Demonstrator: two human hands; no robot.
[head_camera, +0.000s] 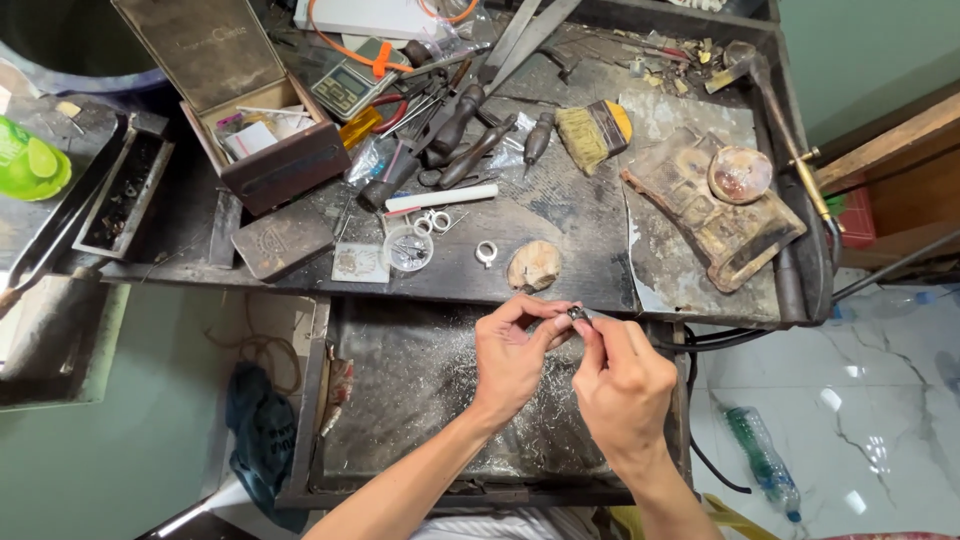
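Silver-grey and very small, a ring-like metal piece (577, 314) is pinched between the fingertips of both hands just off the front edge of the desk (560, 215), above the open drawer (410, 380). The left hand (510, 355) is closed on it with thumb and forefinger, and the right hand (622, 385) is pressed against it from the other side, so the piece is steadied from two directions and kept close under the eyes. Whether a thin tool is also gripped in the right hand cannot be told. The work is held over the drawer, whose floor is strewn with pale filings (520, 400); scrap that falls is apparently caught there.

Just beyond the hands, near the front edge, a worn wooden peg (533, 265) is set, probably as a rest for filing. Beside it a silver ring (486, 253) is laid, then a small round dish (408, 249) and a few more rings (432, 221), all kept within easy reach. Further back, dark-handled tools (455, 140) are piled with a yellow brush (592, 130). At the right edge a scorched block (715, 215) with a round bowl (740, 174) is placed apart. Toward the back left corner a pocket scale (345, 88) and an open brown box (265, 135) are kept. A plastic bottle (765, 460) is left on the floor.
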